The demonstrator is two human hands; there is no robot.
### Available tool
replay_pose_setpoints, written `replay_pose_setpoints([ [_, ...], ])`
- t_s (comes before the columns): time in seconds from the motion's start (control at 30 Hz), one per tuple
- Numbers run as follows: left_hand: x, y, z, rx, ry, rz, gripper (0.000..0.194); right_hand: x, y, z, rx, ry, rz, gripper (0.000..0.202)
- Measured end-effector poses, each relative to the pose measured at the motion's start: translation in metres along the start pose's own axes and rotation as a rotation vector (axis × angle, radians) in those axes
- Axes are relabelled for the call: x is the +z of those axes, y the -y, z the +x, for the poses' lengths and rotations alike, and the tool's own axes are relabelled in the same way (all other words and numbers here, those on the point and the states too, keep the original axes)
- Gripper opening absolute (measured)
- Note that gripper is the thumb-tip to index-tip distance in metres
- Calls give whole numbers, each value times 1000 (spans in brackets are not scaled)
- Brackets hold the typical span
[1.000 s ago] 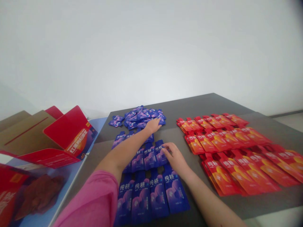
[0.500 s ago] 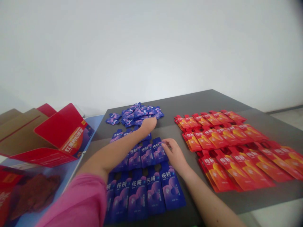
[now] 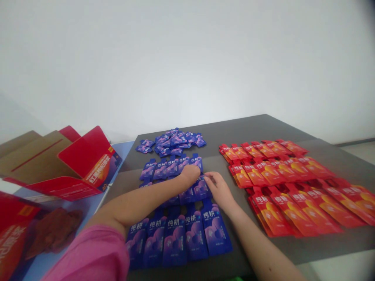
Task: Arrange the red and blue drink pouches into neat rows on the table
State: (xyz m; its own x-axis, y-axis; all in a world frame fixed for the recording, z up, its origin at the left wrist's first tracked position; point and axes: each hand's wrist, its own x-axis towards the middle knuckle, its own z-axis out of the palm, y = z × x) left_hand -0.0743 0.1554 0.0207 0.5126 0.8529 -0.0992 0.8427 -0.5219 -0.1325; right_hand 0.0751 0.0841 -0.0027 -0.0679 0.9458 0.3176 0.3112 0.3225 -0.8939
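Purple-blue pouches lie in three rows on the dark table; one front-row pouch (image 3: 216, 230) shows whole. My left hand (image 3: 191, 174) is over the right end of the back and middle rows, its fingers bent down and partly hidden. Beside it, my right hand (image 3: 218, 188) touches the right edge of the last middle-row pouch (image 3: 201, 189), thumb and fingers slightly apart, nothing held. Behind the rows lies a loose pile of the same pouches (image 3: 175, 141).
Three rows of red-orange pouches (image 3: 271, 171) lie on the right of the dark table (image 3: 237, 127). An open red carton (image 3: 88, 152) stands at the left on a blue surface (image 3: 124, 152), with another red printed box (image 3: 17, 230) nearer. A pale wall rises behind.
My left hand has moved back toward me from near the pile to the rows. The back row's right end now shows a pouch. The view has shifted slightly.
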Motion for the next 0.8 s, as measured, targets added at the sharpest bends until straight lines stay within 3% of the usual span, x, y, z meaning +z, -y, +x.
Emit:
replay_pose_setpoints([
  [0.17,-4,6,-7,-55,1,26,24,0,-1,0,1,-17,7,28],
  [0.27,-8,28,-13,-159,-21,37,28,0,1,-1,0,-3,19,27],
  [0.33,-11,58,-16,-275,-34,46,30,1,2,-3,-1,11,27,26],
  [0.47,-16,137,-21,-524,-33,49,32,2,3,-4,2,35,32,27],
  [0.53,-15,168,-21,-567,-26,38,32,2,2,-4,7,40,22,27],
  [0.63,-6,188,-13,-493,-46,18,35,1,1,-4,13,37,11,27],
  [0.8,14,177,14,-243,-41,6,37,1,-2,-3,27,45,6,27],
])
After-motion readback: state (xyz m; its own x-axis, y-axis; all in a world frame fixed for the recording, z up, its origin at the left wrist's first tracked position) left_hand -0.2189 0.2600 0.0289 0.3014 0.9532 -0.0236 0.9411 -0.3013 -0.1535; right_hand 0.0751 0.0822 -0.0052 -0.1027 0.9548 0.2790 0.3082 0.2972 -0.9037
